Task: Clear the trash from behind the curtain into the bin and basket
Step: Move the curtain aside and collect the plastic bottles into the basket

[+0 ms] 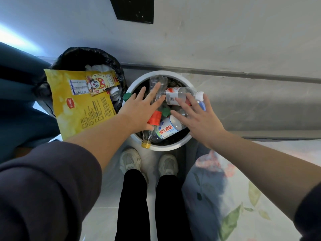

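Note:
A white round basket (160, 147) stands on the floor in front of my feet, packed with several plastic bottles. My left hand (140, 110) lies flat, fingers straight, on a clear bottle (157, 84) and above a red cap (154, 117). My right hand (198, 117) is spread open over a white-labelled bottle (172, 96) and another labelled bottle (167, 130). A yellow-capped bottle (147, 139) pokes over the near rim. To the left, a bin with a black bag (78, 56) holds a large yellow snack bag (78, 105) and a small panda wrapper (97, 83).
The wall and a grey baseboard (225, 73) run just behind the two containers. Dark blue curtain fabric (19, 94) hangs at the left. A floral cloth (225, 188) lies at the right. My two shoes (149, 163) stand right against the basket.

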